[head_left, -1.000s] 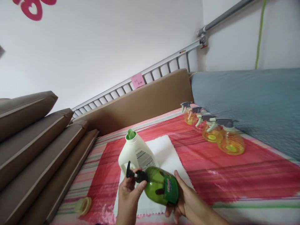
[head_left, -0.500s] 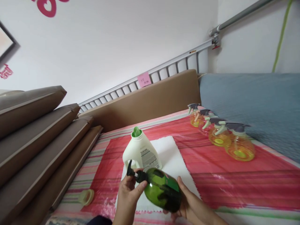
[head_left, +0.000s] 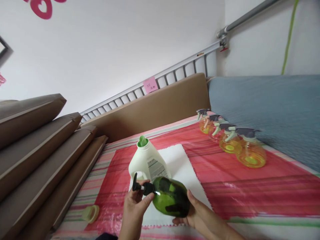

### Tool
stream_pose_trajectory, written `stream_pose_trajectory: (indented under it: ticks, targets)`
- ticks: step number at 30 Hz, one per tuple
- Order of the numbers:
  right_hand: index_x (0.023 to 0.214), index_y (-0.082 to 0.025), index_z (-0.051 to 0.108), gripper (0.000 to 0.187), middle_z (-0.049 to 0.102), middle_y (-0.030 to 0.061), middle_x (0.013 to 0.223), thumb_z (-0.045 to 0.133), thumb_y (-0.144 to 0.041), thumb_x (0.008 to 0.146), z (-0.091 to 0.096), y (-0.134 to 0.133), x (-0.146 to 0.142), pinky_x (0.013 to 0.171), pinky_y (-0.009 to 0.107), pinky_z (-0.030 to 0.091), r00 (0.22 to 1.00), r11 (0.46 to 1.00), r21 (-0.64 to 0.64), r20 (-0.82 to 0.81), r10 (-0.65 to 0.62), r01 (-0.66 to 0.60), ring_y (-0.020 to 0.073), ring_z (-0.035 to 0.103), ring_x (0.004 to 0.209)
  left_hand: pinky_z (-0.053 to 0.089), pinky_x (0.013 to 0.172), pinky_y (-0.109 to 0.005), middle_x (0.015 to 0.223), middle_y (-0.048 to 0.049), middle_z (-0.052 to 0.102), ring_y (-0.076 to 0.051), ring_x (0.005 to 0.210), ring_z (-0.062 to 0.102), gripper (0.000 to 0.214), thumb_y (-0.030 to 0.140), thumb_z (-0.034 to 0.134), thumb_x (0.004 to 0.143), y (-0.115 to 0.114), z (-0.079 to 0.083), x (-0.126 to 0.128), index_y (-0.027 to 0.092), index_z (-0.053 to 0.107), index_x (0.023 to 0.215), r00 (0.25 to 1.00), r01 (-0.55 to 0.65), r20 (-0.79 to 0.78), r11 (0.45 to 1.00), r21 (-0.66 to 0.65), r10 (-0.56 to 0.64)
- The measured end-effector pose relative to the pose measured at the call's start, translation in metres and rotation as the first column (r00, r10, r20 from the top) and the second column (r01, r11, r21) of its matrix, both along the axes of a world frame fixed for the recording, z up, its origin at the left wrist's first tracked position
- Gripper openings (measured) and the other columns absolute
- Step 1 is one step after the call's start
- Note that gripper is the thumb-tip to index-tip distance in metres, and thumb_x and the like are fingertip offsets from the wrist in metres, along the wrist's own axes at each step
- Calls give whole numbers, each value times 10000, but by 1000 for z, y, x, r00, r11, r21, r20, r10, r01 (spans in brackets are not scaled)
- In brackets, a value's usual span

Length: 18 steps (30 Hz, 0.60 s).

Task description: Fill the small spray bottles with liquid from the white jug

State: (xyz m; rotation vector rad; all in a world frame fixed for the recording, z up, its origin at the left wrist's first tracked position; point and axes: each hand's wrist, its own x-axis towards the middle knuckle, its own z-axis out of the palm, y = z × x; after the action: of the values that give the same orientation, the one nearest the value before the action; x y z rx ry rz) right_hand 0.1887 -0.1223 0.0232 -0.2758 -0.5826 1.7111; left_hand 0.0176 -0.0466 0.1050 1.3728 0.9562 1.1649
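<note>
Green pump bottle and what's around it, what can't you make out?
Head view only.
Base of the green pump bottle: covered by the right hand.
Pump collar: partly under the left hand.
white jug label: print too small.
pink note: writing too small.

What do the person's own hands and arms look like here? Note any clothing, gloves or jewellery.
The left hand and the right hand are bare: no gloves, and no rings show on the visible fingers. The left forearm and the right forearm run uncovered to the bottom edge, with no sleeve, watch or bracelet in view.
</note>
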Motion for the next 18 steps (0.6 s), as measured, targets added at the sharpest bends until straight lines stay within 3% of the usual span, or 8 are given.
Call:
stream_pose_trajectory:
  ticks: [4, 7, 9, 10, 12, 14, 16, 18]
  targets:
    - [1332, -343, 307, 739, 591, 73, 1185, 707, -324, 711, 2, -3, 3, 751, 369, 485, 996, 997, 72, 83, -19, 13, 259, 589, 1016, 489, 779, -276, 891, -72, 710, -224, 876, 635, 425, 213, 811, 531, 1, -2, -2, 171, 710, 941, 1000, 14, 22, 1000, -26, -14]
    - [1247, -165, 469, 628, 685, 123, 872, 573, -548, 760, -6, -1, 2, 573, 294, 501, 985, 991, 12, 110, 133, -136, 227, 670, 709, 485, 803, -276, 927, -76, 715, -224, 912, 633, 409, 208, 795, 569, 2, -2, -3, 175, 702, 966, 998, 63, 23, 997, -45, -62]
    - [1169, -105, 539, 698, 682, 147, 820, 387, -671, 790, -6, 0, 1, 536, 278, 501, 982, 985, -26, 73, 172, -171, 215, 666, 680, 489, 799, -275, 930, -75, 718, -223, 909, 638, 393, 207, 792, 578, 1, -2, -4, 175, 704, 960, 998, 61, 30, 997, -56, -59]
    - [1187, -126, 526, 680, 677, 151, 891, 382, -665, 797, -5, -1, 1, 564, 290, 512, 988, 989, -25, 58, 144, -143, 223, 663, 751, 491, 793, -274, 929, -74, 720, -222, 903, 640, 389, 207, 795, 574, 1, -2, -4, 176, 706, 952, 998, 48, 35, 997, -60, -46]
    - [1296, -251, 398, 609, 624, 118, 1103, 559, -532, 781, -1, -2, 2, 653, 333, 525, 997, 999, 16, 61, 38, -39, 241, 620, 936, 495, 788, -274, 931, -75, 722, -225, 900, 643, 381, 211, 797, 569, 1, -4, -4, 173, 710, 938, 999, 27, 42, 997, -67, -24]
    - [1344, -338, 280, 771, 595, 83, 1166, 707, -373, 702, 1, -3, 3, 667, 338, 522, 995, 999, 51, 96, -15, 10, 241, 617, 950, 497, 785, -283, 931, -84, 722, -234, 898, 645, 367, 222, 794, 574, 2, -4, -5, 161, 710, 927, 999, 27, 35, 997, -72, -24]
    - [1334, -276, 320, 743, 655, 97, 1025, 691, -415, 705, -2, -2, 3, 585, 293, 513, 990, 998, 21, 124, 60, -63, 213, 664, 759, 501, 781, -297, 920, -96, 722, -245, 891, 648, 353, 235, 788, 582, 2, -4, -6, 147, 709, 915, 999, 40, 20, 997, -66, -38]
    - [1260, -143, 440, 694, 685, 127, 829, 500, -624, 763, -5, -1, 2, 492, 252, 489, 977, 981, -57, 105, 188, -183, 179, 653, 576, 503, 776, -306, 903, -101, 723, -250, 881, 650, 349, 239, 787, 582, 2, -4, -6, 140, 707, 907, 999, 50, 3, 997, -60, -50]
